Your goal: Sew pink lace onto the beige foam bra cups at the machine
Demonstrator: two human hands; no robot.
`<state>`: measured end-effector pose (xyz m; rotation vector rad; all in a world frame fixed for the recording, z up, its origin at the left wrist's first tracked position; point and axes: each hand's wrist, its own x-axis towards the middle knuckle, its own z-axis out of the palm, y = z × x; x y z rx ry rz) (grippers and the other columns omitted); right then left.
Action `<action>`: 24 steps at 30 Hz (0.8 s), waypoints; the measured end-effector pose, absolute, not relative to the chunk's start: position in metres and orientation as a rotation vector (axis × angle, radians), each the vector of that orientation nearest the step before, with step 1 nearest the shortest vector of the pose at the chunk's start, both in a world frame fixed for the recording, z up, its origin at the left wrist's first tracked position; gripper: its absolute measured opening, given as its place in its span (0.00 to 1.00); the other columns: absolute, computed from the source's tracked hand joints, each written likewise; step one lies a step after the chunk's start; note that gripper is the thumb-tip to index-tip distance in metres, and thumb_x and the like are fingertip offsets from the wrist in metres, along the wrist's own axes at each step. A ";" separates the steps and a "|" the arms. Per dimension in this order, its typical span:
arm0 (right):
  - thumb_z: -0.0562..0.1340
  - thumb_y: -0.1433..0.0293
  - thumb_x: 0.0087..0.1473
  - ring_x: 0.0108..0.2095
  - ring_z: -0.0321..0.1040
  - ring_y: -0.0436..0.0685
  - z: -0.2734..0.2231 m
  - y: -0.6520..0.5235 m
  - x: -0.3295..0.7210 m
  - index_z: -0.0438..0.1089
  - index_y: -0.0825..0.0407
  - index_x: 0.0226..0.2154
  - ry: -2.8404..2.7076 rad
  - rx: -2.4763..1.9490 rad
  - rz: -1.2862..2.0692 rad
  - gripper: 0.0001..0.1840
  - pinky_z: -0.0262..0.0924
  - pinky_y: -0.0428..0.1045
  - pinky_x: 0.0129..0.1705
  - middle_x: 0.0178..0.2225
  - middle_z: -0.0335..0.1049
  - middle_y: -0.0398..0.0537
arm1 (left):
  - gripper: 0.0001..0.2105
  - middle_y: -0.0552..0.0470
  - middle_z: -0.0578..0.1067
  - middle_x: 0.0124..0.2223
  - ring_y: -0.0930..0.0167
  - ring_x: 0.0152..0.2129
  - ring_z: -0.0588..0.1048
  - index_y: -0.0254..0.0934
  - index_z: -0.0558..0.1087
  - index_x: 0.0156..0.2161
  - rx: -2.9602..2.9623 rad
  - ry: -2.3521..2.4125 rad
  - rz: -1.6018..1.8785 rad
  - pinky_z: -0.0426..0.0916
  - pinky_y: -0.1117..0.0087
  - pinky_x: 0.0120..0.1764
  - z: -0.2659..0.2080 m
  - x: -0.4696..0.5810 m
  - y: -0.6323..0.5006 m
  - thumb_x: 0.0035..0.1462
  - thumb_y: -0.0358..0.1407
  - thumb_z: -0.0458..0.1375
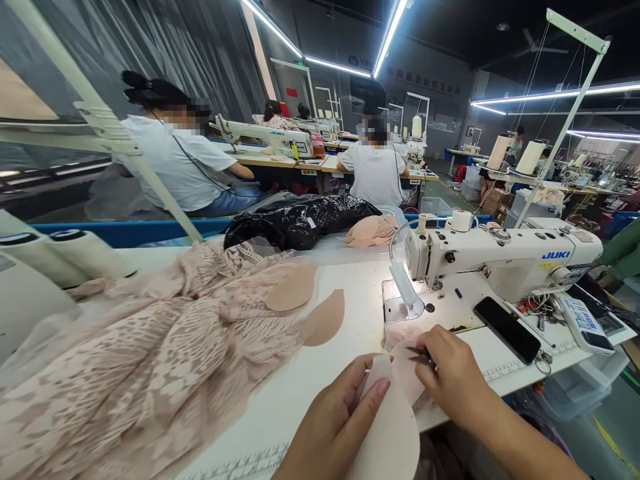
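Observation:
Pinched between the thumb and fingers of my left hand (345,413) is a pale bra cup pad (393,427), held over the table's front edge. My right hand (453,373) grips small dark thread snips (420,353), whose tips lie over a second pale cup piece (404,370) beside the first. Pink lace (403,333) shows just behind the pieces, near the needle area of the white sewing machine (500,257). To the left lie two beige cup pads (293,287) and a large heap of pink lace fabric (165,333).
A black phone (507,328) and a white control box (587,323) rest on the right. Behind are a black plastic bag (305,223) and a stack of beige pads (371,230). Thread cones (530,158) stand on a rack. People sit at machines ahead.

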<state>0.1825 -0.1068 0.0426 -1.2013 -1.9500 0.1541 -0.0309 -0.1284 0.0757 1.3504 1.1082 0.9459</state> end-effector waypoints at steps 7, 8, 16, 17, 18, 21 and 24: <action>0.62 0.71 0.62 0.34 0.68 0.55 0.059 -0.114 0.191 0.68 0.49 0.38 -1.882 -1.240 0.679 0.01 0.61 0.48 0.36 0.34 0.70 0.44 | 0.16 0.51 0.85 0.39 0.59 0.37 0.83 0.42 0.79 0.45 1.330 1.118 0.926 0.77 0.69 0.37 0.081 -0.032 -0.128 0.62 0.51 0.65; 0.63 0.71 0.62 0.36 0.68 0.55 0.062 -0.121 0.185 0.69 0.49 0.41 -1.931 -1.179 0.691 0.04 0.63 0.48 0.37 0.36 0.71 0.44 | 0.16 0.51 0.85 0.40 0.59 0.38 0.83 0.42 0.79 0.45 1.343 1.108 0.922 0.76 0.69 0.38 0.081 -0.030 -0.128 0.63 0.51 0.65; 0.56 0.81 0.55 0.33 0.67 0.59 0.031 -0.100 0.204 0.65 0.48 0.36 -2.006 -1.276 -0.054 0.12 0.61 0.50 0.34 0.32 0.68 0.47 | 0.20 0.53 0.83 0.34 0.61 0.31 0.80 0.43 0.77 0.50 1.352 1.174 0.880 0.72 0.70 0.32 0.080 -0.036 -0.130 0.63 0.55 0.62; 0.56 0.80 0.56 0.33 0.68 0.59 0.026 -0.091 0.217 0.65 0.48 0.36 -1.998 -1.353 -0.105 0.11 0.62 0.51 0.35 0.32 0.68 0.47 | 0.21 0.53 0.83 0.33 0.61 0.30 0.80 0.43 0.77 0.51 1.361 1.195 0.873 0.70 0.70 0.31 0.080 -0.038 -0.130 0.63 0.55 0.61; 0.56 0.80 0.57 0.32 0.69 0.60 0.023 -0.083 0.230 0.66 0.49 0.36 -1.990 -1.425 -0.145 0.10 0.63 0.51 0.35 0.32 0.69 0.48 | 0.21 0.54 0.83 0.33 0.61 0.30 0.80 0.43 0.77 0.52 1.381 1.211 0.872 0.69 0.70 0.30 0.080 -0.041 -0.131 0.64 0.56 0.61; 0.59 0.79 0.60 0.40 0.73 0.67 0.024 -0.074 0.252 0.70 0.51 0.39 -1.971 -1.522 -0.194 0.08 0.68 0.58 0.43 0.38 0.75 0.57 | 0.19 0.56 0.81 0.29 0.63 0.27 0.77 0.46 0.76 0.53 1.526 1.237 0.884 0.66 0.70 0.31 0.077 -0.044 -0.133 0.66 0.54 0.59; 0.68 0.67 0.64 0.60 0.68 0.74 0.043 -0.089 0.241 0.69 0.53 0.58 -2.069 -1.396 -0.050 0.22 0.63 0.69 0.62 0.58 0.73 0.65 | 0.15 0.59 0.76 0.24 0.65 0.23 0.73 0.48 0.77 0.52 1.693 1.203 0.887 0.64 0.70 0.32 0.070 -0.039 -0.133 0.67 0.51 0.60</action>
